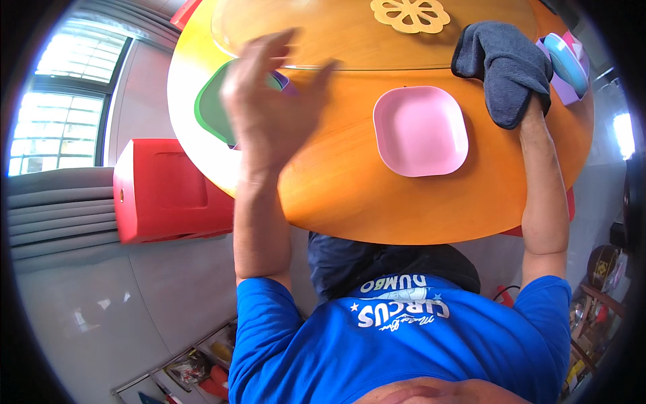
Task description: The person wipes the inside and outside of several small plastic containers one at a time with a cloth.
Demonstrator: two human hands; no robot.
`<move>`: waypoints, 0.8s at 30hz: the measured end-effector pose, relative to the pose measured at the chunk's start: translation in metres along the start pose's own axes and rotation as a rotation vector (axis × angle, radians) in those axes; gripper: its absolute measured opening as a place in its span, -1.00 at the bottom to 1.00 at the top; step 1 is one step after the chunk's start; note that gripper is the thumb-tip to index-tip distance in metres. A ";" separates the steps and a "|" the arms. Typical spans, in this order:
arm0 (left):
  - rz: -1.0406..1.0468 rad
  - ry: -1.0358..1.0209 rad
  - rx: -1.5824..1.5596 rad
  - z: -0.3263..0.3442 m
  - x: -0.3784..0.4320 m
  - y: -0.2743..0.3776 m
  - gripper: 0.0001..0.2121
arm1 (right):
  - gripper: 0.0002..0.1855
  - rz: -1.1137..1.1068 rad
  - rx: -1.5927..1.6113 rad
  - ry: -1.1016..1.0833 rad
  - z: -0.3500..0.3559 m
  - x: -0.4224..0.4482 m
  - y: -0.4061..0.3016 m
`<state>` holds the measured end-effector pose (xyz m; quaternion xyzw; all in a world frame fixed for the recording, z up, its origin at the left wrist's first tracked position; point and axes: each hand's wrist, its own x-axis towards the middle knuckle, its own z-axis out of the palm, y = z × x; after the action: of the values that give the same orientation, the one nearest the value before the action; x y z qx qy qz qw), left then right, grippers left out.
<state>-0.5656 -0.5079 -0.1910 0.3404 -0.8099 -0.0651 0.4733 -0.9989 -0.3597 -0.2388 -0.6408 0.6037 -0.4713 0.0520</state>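
Observation:
My left hand (275, 101), blurred, is raised over the left side of the round wooden table (353, 202), its fingers apart and nothing in it. Behind it, partly hidden, lies a green square plate or tray (214, 108) with a purple edge showing. A dark grey cloth (515, 65) covers my right hand (536, 108) at the table's right side; the fingers are hidden beneath the fabric. Between the hands sits a pink square plastic dish (421, 131) with rounded corners, touched by neither.
A yellow flower-shaped trivet (411, 15) lies on the clear round panel (328, 35) at the back. At the right rim stands a purple box (565, 88) holding a blue oval item (566, 63). A red plastic stool (166, 192) is left of the table.

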 end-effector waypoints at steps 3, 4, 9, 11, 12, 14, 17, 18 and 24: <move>-0.043 0.238 0.341 -0.041 0.004 -0.027 -0.54 | -0.62 -0.074 -0.206 0.045 0.015 0.007 -0.018; -0.098 0.234 0.433 -0.051 0.001 -0.034 -0.55 | -0.63 -0.092 -0.297 0.044 0.025 0.010 -0.026; -0.292 0.114 0.691 -0.081 -0.019 -0.078 -0.62 | -0.67 -0.086 -0.794 -0.093 0.079 0.030 -0.057; -0.425 0.081 0.568 -0.081 -0.020 -0.080 -0.69 | -0.69 -0.068 -0.927 -0.133 0.082 0.036 -0.063; -0.349 0.141 0.576 -0.079 -0.024 -0.082 -0.79 | -0.69 -0.070 -0.979 -0.154 0.083 0.038 -0.065; -0.350 0.188 0.519 -0.085 -0.025 -0.088 -0.82 | -0.71 -0.070 -1.045 -0.181 0.089 0.045 -0.067; -0.340 0.233 0.483 -0.087 -0.018 -0.083 -0.86 | -0.73 -0.073 -1.128 -0.194 0.086 0.049 -0.070; -0.344 0.220 0.513 -0.087 -0.018 -0.081 -0.87 | -0.74 -0.069 -1.150 -0.205 0.086 0.049 -0.070; -0.370 0.353 0.507 -0.108 -0.011 -0.076 -0.84 | -0.78 -0.061 -1.249 -0.236 0.083 0.054 -0.066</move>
<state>-0.4376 -0.5360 -0.1726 0.5939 -0.6307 0.1130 0.4866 -0.9051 -0.4285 -0.2133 -0.6150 0.7364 0.0421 -0.2787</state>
